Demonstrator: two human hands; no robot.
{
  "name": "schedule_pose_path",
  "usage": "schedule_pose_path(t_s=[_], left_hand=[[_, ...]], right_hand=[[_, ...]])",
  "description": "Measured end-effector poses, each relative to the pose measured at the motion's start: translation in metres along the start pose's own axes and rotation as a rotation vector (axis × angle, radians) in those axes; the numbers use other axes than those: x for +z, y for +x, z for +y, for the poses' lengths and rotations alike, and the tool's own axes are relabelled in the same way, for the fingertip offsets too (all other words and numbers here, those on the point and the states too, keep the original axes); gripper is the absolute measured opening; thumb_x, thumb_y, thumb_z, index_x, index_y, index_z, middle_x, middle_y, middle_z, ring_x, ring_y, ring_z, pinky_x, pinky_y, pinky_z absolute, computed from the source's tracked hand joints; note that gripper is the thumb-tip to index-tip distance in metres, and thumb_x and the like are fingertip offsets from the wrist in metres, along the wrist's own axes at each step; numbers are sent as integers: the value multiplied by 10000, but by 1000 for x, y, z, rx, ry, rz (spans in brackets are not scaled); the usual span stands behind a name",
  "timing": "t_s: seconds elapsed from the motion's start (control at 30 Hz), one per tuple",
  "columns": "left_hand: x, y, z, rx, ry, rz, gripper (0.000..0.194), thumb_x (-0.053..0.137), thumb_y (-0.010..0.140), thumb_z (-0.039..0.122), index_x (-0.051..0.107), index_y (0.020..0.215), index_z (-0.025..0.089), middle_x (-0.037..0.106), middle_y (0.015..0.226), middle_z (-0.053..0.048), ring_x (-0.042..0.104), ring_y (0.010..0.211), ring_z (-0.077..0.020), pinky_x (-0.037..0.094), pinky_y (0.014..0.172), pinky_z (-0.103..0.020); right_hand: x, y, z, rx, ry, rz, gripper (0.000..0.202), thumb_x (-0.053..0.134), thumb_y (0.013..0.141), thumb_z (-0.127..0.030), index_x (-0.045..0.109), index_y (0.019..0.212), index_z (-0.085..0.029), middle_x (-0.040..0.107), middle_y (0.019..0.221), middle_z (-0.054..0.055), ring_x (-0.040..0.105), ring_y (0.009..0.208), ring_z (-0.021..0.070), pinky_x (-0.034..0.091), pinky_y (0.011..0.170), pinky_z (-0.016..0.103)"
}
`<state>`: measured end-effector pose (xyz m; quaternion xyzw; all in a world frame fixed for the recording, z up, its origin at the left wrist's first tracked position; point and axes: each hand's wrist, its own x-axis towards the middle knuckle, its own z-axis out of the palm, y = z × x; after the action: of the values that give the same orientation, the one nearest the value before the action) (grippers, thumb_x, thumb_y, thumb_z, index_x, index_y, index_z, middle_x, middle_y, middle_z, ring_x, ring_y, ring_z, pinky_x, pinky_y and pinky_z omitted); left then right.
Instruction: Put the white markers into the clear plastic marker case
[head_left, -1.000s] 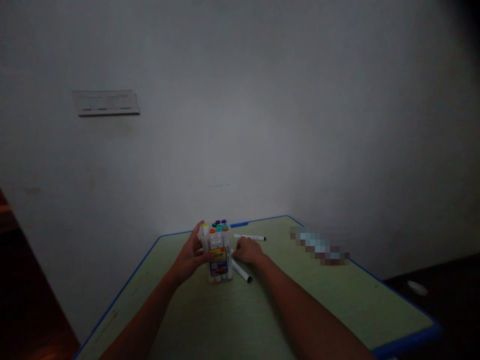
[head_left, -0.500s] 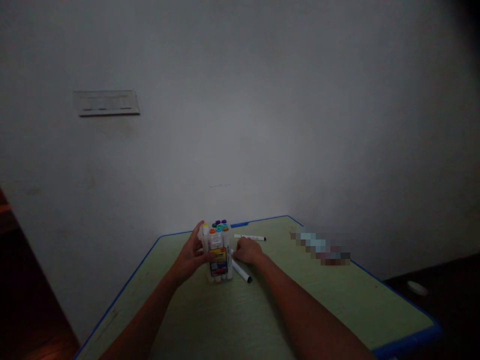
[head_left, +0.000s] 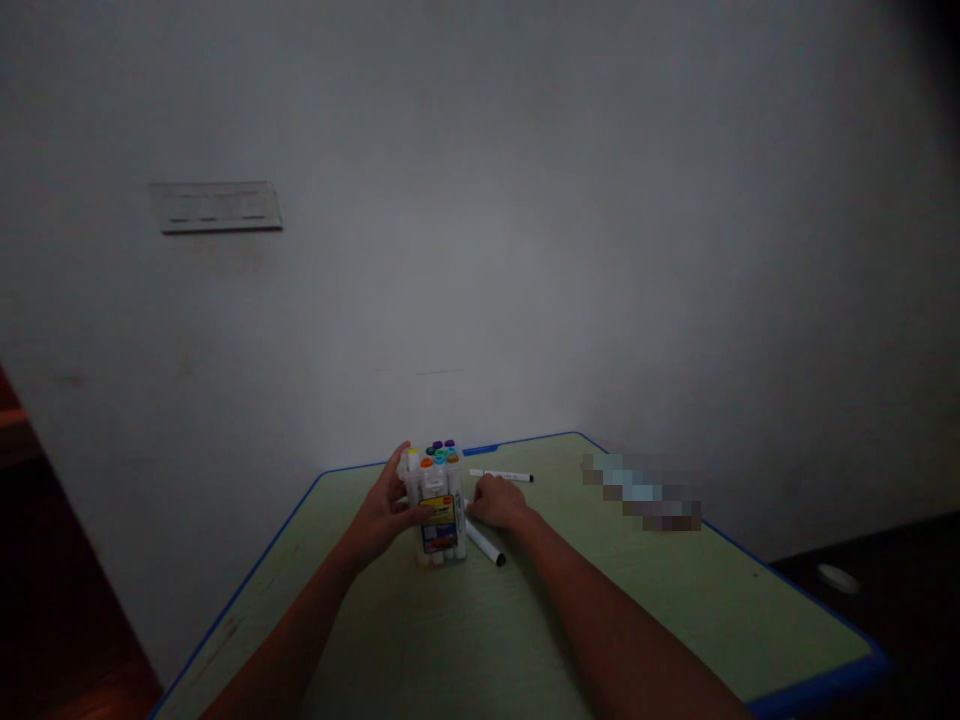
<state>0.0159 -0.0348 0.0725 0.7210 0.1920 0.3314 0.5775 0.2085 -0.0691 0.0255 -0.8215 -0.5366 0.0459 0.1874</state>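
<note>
My left hand [head_left: 390, 510] grips a clear plastic case [head_left: 439, 525] of markers from its left side, thumb across the yellow and blue label. The case stands upright on the table, and several coloured marker caps show at its top: yellow, orange, blue, brown, green and purple. Close to the case's right side, my right hand [head_left: 496, 500] rests low with its fingers curled in. A white marker with a black end [head_left: 486, 543] lies slantwise under those fingers; whether they pinch it or something else is hidden. Just behind this hand lies another white marker [head_left: 502, 475].
The pale green table [head_left: 420, 640] has a blue edge and stands against a grey wall [head_left: 480, 250]. A pixelated patch [head_left: 641, 490] covers something at the table's right side. On the wall at left is a switch panel [head_left: 217, 207]. A white object [head_left: 838, 578] lies beyond the right edge.
Both hands, the case and the markers keep nearly the same places. Only a very slight shift of the whole view shows.
</note>
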Motion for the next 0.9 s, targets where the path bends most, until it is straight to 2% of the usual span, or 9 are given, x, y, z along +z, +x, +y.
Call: schedule_pose_path(t_s=[0.37, 0.9], left_hand=[[2, -2, 2, -9, -10, 1, 1010, 704, 602, 225, 42, 1365, 250, 441, 1265, -137, 539, 1036, -241, 429, 904, -397], [1, 0, 1, 9, -1, 1, 1010, 701, 603, 217, 39, 1366, 245, 405, 1300, -145, 517, 1073, -247, 424, 916, -383]], right_hand=[[1, 0, 0, -13, -1, 11, 223, 581, 654, -329, 642, 809, -180, 671, 939, 105, 625, 860, 230, 464, 658, 280], [1, 0, 0, -2, 2, 10, 228, 594, 646, -348, 642, 798, -185, 673, 939, 97, 626, 859, 227, 465, 663, 277]])
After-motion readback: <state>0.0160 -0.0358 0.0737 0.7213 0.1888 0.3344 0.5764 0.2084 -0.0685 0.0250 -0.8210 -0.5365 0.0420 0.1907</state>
